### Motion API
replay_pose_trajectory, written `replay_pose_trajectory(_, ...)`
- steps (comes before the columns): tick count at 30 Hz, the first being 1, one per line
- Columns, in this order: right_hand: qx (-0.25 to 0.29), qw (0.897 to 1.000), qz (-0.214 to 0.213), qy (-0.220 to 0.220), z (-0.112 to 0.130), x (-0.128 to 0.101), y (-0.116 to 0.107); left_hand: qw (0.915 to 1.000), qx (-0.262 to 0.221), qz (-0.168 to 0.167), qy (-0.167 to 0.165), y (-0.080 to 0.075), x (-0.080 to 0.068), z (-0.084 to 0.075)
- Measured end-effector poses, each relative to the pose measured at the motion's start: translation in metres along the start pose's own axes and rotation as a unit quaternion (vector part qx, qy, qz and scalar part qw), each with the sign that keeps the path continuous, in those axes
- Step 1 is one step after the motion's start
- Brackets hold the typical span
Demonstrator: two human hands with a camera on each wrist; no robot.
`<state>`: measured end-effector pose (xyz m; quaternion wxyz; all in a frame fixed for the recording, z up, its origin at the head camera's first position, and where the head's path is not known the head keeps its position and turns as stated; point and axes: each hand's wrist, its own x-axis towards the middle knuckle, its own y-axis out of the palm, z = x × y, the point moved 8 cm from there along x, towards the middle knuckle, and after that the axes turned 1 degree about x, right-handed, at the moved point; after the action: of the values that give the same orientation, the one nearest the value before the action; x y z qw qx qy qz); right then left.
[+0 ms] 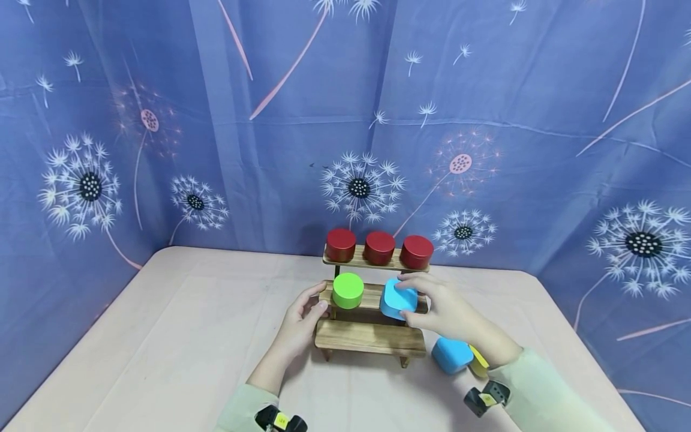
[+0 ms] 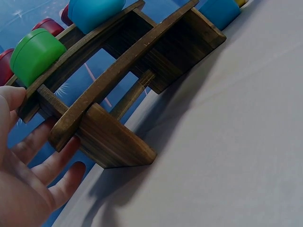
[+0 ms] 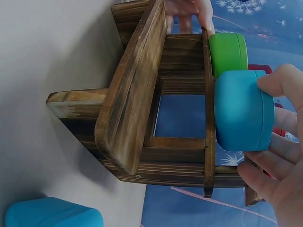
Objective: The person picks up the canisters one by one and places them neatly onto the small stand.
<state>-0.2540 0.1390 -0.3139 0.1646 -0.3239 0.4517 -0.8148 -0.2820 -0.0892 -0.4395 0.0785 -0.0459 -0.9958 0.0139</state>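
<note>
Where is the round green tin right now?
In the head view, the green tin sits on the middle shelf of the wooden stand, toward its left end, between the left fingers and the blue tin held by the right fingers.

Blue curtain [image 1: 270,168] with soft folds, white and pink dandelion print [image 1: 358,188], pale table [image 1: 183,324] with rounded far corners

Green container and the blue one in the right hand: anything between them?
Nothing stands there: the head view shows a bare stretch of middle shelf between the green container and the held blue container.
</note>
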Motion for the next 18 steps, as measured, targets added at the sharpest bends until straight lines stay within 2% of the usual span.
replay_pose_trajectory(18,-0.024,0.997,-0.055,-0.052,0.0035,-0.0027,-0.0045,1.0000,0.004,-0.002,0.001,0.0002,-0.0001,0.0002)
